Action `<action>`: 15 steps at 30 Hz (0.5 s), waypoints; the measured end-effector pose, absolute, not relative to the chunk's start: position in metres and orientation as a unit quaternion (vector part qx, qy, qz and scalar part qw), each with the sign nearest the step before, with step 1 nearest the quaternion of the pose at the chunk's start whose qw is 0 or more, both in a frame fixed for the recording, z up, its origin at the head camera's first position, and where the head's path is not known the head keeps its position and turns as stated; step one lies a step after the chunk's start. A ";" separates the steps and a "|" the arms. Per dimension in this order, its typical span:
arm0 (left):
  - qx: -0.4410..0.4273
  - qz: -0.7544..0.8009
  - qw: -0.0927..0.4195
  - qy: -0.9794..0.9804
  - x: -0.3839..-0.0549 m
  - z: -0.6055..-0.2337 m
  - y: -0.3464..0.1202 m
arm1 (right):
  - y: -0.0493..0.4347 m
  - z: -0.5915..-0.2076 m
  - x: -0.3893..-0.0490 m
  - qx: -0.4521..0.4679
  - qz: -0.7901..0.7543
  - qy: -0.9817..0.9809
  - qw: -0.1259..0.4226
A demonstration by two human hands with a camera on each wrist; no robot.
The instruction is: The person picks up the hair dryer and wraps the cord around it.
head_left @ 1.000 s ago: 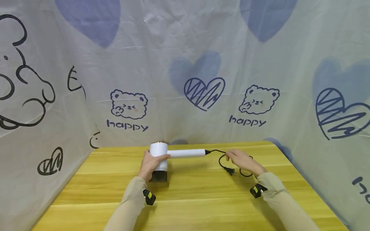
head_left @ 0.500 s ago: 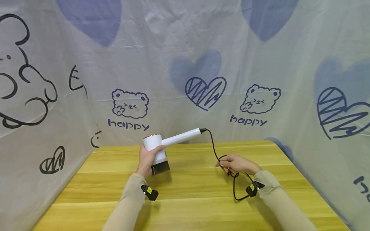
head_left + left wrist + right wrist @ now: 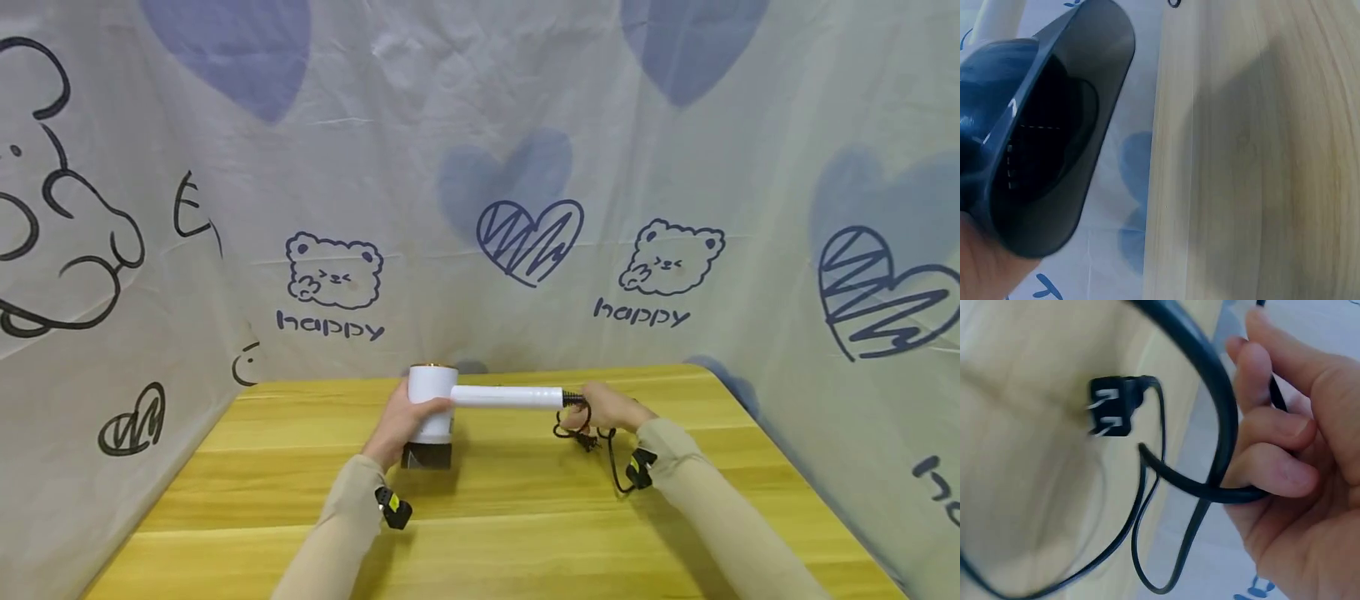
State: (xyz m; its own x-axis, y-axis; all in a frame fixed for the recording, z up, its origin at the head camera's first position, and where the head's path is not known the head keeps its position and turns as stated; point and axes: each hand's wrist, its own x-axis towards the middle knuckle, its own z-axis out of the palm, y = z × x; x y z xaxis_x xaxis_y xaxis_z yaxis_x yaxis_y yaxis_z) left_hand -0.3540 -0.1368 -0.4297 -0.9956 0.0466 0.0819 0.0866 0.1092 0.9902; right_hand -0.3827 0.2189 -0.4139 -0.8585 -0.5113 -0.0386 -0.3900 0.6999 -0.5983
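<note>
A white hair dryer (image 3: 432, 385) is held level over the back part of the table, its handle (image 3: 510, 397) stretching right. My left hand (image 3: 393, 423) grips its barrel, thumb across the front side. The dark flat nozzle (image 3: 426, 456) points toward me; its slot-shaped mouth (image 3: 1107, 69) looms large in the left wrist view. At the handle's end, my right hand (image 3: 611, 406) holds the black power cord (image 3: 1225, 419) in curled fingers. Loops of it hang down, and the two-pin plug (image 3: 1110, 406) dangles apart from the fingers.
The wood-patterned yellow table (image 3: 480, 550) spans the area below both hands. A pale cloth wall (image 3: 450, 317) with hearts and bear drawings stands close behind its far edge. Black cameras are strapped to both wrists.
The dryer rose and tilted handle-up, then came level again, further right than before. My right hand gathered the cord and moved left to the handle's end; the plug now hangs beneath it.
</note>
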 end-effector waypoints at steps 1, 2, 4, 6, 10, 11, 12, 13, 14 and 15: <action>-0.045 -0.660 0.012 -0.749 -0.354 -0.431 -0.136 | 0.218 -0.411 -0.384 -0.245 -0.292 0.921 0.084; -0.044 -0.656 0.011 -0.754 -0.354 -0.432 -0.135 | 0.217 -0.407 -0.385 -0.236 -0.297 0.922 0.075; -0.045 -0.641 0.019 -0.766 -0.354 -0.433 -0.133 | 0.214 -0.399 -0.385 -0.216 -0.303 0.927 0.053; -0.045 -0.628 0.032 -0.776 -0.354 -0.434 -0.131 | 0.210 -0.392 -0.383 -0.190 -0.325 0.925 0.042; -0.028 -0.614 0.060 -0.787 -0.355 -0.437 -0.126 | 0.199 -0.379 -0.375 -0.171 -0.363 0.916 0.017; -0.019 -0.611 0.068 -0.788 -0.355 -0.437 -0.125 | 0.196 -0.377 -0.373 -0.170 -0.373 0.912 0.011; -0.008 -0.612 0.075 -0.788 -0.355 -0.437 -0.124 | 0.194 -0.375 -0.371 -0.170 -0.383 0.908 0.006; 0.004 -0.613 0.082 -0.786 -0.356 -0.437 -0.123 | 0.192 -0.374 -0.370 -0.171 -0.395 0.902 0.001; 0.015 -0.614 0.090 -0.784 -0.356 -0.436 -0.123 | 0.191 -0.374 -0.369 -0.173 -0.407 0.897 -0.002; 0.028 -0.614 0.096 -0.783 -0.356 -0.435 -0.122 | 0.190 -0.374 -0.368 -0.174 -0.421 0.890 -0.002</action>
